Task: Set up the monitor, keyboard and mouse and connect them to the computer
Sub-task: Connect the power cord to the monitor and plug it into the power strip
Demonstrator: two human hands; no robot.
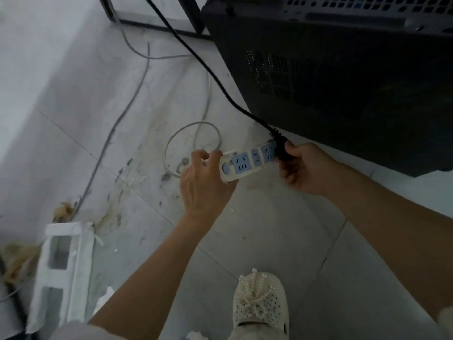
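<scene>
A white power strip [247,161] with blue sockets lies on the tiled floor beside the black computer case [343,77]. My left hand [203,185] grips the strip's left end, fingers curled over its far edge. My right hand [304,168] holds a black plug [282,149] at the strip's right end socket. The plug's black power cable [196,55] runs up and away to the top of the view. Whether the plug is fully seated I cannot tell.
The strip's white cord [186,128] loops on the floor behind it. A grey cable [127,106] trails along the wall at left. A white foam block [63,268] stands at lower left. My white beaded shoe [259,303] is at the bottom.
</scene>
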